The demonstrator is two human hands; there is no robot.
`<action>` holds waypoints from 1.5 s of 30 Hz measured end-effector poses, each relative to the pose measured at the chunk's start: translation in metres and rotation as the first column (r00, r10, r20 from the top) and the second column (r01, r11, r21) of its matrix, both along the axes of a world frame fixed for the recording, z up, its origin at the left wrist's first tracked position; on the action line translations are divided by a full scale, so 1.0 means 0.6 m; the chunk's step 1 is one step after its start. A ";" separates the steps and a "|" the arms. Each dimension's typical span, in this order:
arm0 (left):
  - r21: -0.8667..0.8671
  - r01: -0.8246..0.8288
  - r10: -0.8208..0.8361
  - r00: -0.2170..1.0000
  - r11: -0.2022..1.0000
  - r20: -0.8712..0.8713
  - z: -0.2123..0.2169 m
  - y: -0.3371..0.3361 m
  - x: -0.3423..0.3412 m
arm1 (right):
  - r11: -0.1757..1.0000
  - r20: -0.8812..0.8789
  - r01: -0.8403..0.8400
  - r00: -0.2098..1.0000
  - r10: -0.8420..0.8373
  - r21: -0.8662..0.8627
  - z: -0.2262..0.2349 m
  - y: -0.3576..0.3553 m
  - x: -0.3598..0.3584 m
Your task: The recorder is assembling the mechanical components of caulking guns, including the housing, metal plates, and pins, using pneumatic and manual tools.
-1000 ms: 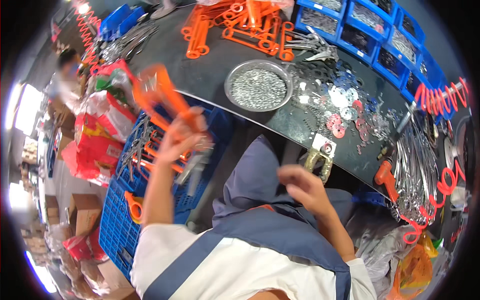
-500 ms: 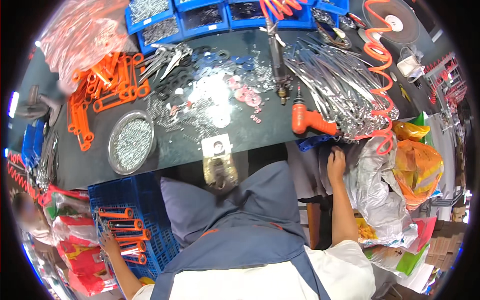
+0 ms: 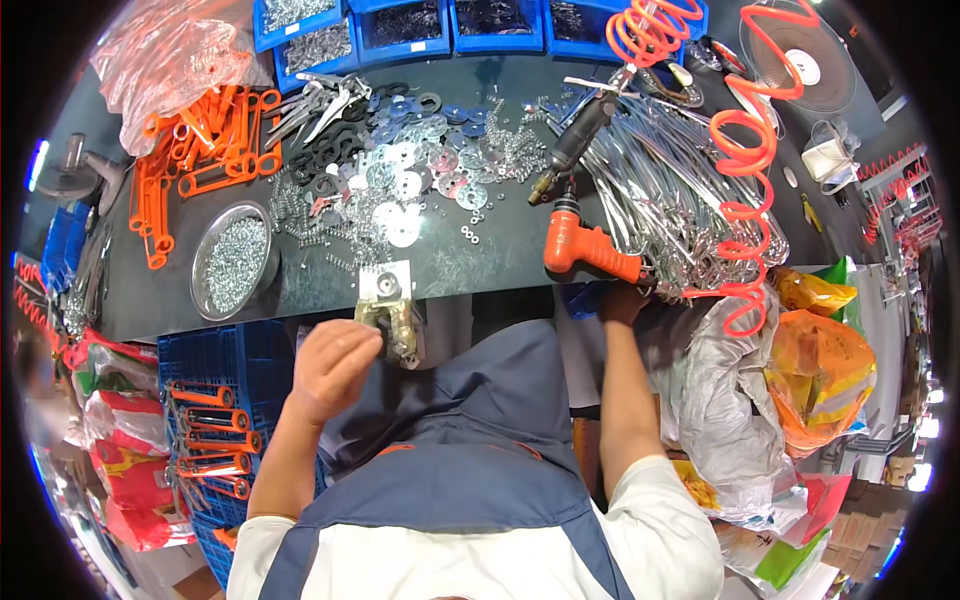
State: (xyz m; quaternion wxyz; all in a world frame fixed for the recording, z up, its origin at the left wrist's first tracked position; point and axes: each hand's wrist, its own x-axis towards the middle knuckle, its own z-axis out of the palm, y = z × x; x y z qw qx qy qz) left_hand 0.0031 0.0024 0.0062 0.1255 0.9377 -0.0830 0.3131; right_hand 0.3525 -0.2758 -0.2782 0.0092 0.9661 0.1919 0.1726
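My left hand (image 3: 338, 366) is beside a small metal fixture (image 3: 388, 285) at the table's front edge. Its fingers are bent and held together; whatever they may hold is hidden. Under the grip of an orange power drill (image 3: 590, 248), my right hand (image 3: 622, 302) reaches in at the table edge, near a blue container (image 3: 582, 298); its fingers are out of sight. Loose washers (image 3: 405, 185), springs and flat discs lie spread behind the fixture. A round metal bowl (image 3: 203, 272) full of small metal pieces stands to the left.
Blue bins (image 3: 405, 42) line the back. Orange ring-ended parts (image 3: 205, 150) lie far left, long metal strips (image 3: 660, 180) on the right. A dark air tool (image 3: 575, 145) hangs from a coiled red hose (image 3: 750, 160). A blue crate (image 3: 275, 365) holds several orange parts. Bags (image 3: 735, 400) crowd the right.
My left hand has come from the orange parts in the crate to the fixture. The right hand has shifted left, under the drill. The air tool now tilts instead of hanging upright.
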 end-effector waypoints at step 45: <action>0.018 -0.378 0.379 0.925 0.925 -0.034 -0.124 -0.049 0.067 | 0.657 -0.195 -0.437 0.723 0.663 0.614 -0.209 0.230 0.365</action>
